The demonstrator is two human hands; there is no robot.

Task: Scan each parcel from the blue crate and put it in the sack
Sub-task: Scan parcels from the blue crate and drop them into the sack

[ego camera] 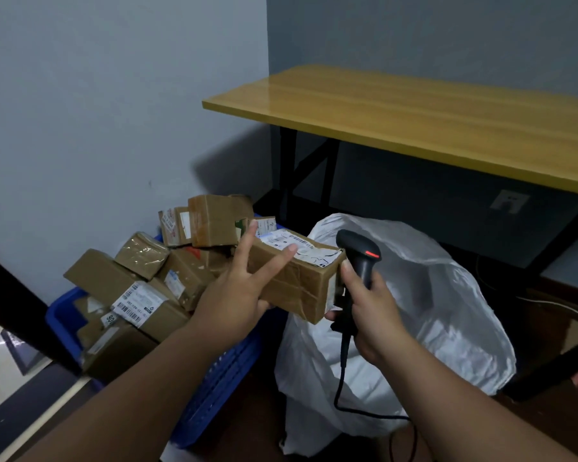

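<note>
- A wooden table [431, 115] stands against the wall.
- Below it slumps the white sack [431, 295], mouth open.
- Left of the sack, the blue crate [221, 371] is heaped with taped parcels [141, 295].
- The left hand [234, 295] holds one brown parcel [301, 281] between crate and sack, thumb beneath, two fingers spread straight over its label.
- The right hand [371, 315] grips the black scanner [361, 258], which touches the parcel's end.
</note>
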